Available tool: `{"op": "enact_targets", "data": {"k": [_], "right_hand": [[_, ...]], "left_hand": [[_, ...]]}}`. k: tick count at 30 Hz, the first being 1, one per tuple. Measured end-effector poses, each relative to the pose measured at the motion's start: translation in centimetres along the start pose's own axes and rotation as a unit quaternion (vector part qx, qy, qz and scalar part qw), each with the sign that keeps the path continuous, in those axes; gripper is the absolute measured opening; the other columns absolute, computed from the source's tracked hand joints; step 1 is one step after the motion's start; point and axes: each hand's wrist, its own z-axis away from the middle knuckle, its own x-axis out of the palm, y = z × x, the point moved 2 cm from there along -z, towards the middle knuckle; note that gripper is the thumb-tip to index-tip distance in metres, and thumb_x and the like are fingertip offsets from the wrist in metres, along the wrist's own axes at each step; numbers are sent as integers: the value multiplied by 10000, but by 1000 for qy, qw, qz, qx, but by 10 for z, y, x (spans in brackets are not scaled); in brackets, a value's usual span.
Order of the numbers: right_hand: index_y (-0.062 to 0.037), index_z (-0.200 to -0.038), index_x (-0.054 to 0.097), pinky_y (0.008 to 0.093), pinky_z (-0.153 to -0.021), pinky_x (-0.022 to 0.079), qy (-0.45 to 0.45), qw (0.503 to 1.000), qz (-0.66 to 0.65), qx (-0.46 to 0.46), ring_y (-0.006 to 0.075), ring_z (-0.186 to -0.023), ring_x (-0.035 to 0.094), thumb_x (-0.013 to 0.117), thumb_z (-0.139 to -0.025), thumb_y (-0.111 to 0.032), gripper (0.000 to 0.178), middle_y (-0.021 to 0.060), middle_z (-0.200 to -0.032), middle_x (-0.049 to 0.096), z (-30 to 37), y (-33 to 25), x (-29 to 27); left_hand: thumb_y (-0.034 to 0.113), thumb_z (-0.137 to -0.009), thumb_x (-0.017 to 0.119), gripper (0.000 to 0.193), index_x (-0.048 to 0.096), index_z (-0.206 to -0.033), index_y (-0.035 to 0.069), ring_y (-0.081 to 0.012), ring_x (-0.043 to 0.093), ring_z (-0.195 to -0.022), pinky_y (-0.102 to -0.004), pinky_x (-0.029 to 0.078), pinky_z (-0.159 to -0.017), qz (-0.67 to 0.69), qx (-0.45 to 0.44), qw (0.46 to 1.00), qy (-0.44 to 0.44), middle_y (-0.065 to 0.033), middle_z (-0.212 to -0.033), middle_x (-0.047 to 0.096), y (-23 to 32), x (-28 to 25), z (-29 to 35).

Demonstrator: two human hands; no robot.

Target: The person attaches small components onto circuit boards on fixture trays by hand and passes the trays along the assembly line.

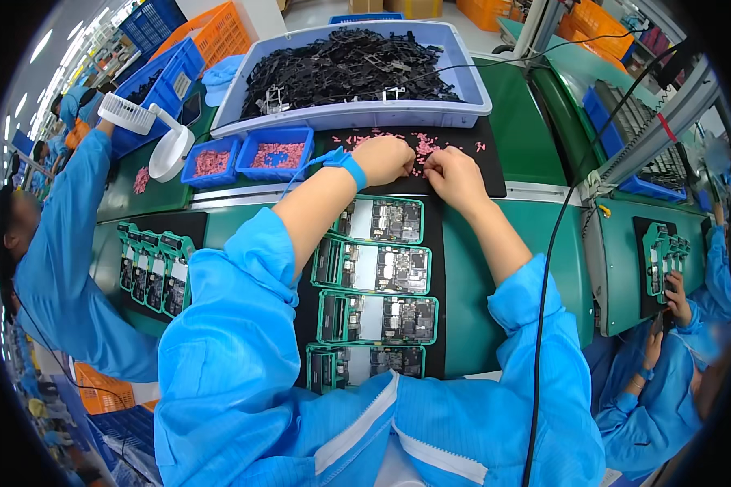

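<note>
Both my hands are over a black mat point(486, 162) strewn with small pink pieces point(424, 144). My left hand point(382, 161), with a blue wrist strap point(346, 165), is closed with its fingertips bent down near the pieces. Close on its right, my right hand point(456, 178) is pinched, thumb and fingers together. Whatever either hand holds is too small or hidden to make out. Below them, several green frames point(425, 272) lie in a column on another black mat, each holding an opened phone with its circuit board point(402, 270) showing.
A big pale-blue bin point(455, 114) of black plastic parts point(341, 69) stands behind my hands. Two small blue trays point(237, 165) of pink pieces sit left of them. A black cable point(549, 300) hangs past my right arm. Co-workers sit left point(73, 243) and right point(666, 398).
</note>
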Motion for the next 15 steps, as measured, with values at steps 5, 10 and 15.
{"op": "enact_targets", "data": {"k": [5,10,15], "right_hand": [[-61,-775,666,441,-726,509,-44,999,28,13,340,-813,624,630,-741,-100,63,157,-833,634,-10,-3,6],[-19,-805,680,456,-749,517,-109,984,134,38,363,-850,641,609,-718,-58,119,190,-878,651,-19,-12,11],[9,-819,675,455,-765,520,-164,972,162,53,369,-868,641,610,-703,-35,139,203,-886,650,-23,-20,8]], "left_hand": [[143,-732,629,98,684,-783,79,-320,648,-794,-424,515,-730,-10,-20,1000,-15,-128,-793,672,1,0,1],[132,-728,606,107,688,-761,72,-336,649,-772,-431,520,-720,-52,-22,998,-1,-150,-767,669,9,0,2],[146,-749,590,143,678,-769,34,-359,644,-767,-445,521,-722,-103,-25,994,1,-190,-773,658,19,-5,4]]}}
